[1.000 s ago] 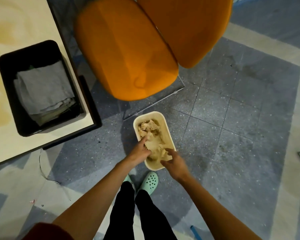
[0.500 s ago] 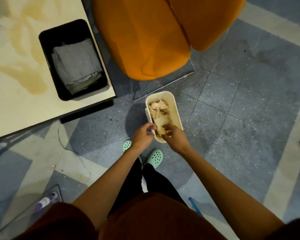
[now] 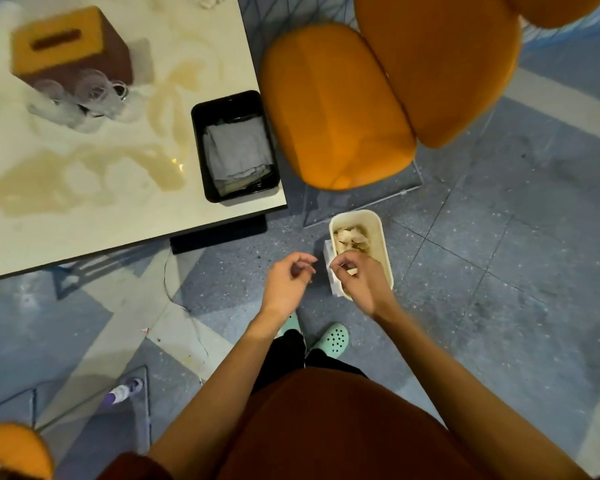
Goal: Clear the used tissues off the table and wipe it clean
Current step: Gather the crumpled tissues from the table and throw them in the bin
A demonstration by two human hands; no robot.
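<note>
Cream plastic waste bin (image 3: 383,244) stands on the floor directly under the right grip (image 3: 361,282), with the used tissues (image 3: 352,237) piled inside it, crumpled and stained tan. I expect them to be near-weightless, soft, probably damp and tear-prone, so pinch a wad by its bulk, not a corner. Right grip: fingers curled over the bin's near end, can't tell if a scrap is pinched. Left grip (image 3: 286,284): just left of the right one, beside the bin, fingers loosely curled, nothing in it.

Wipe step looks not yet done. Grey cloth (image 3: 236,150) sits folded in a black tray (image 3: 201,133) on the desk (image 3: 84,223) corner, up-left of both grips and well apart. It should be limp and light; take the top fold at its near edge. The desk top is pale, glossy and hard. A wide tan spill (image 3: 84,171) lies left of the tray, likely slick, and may smear first. Further up-left is an orange-topped tissue box (image 3: 66,46) with clear glasses (image 3: 80,95) just in front of it; they're fragile, wipe around them.

Room: speckled grey floor tiles and an orange chair (image 3: 336,109) up from the grips, close to the desk corner, so it's tight
</note>
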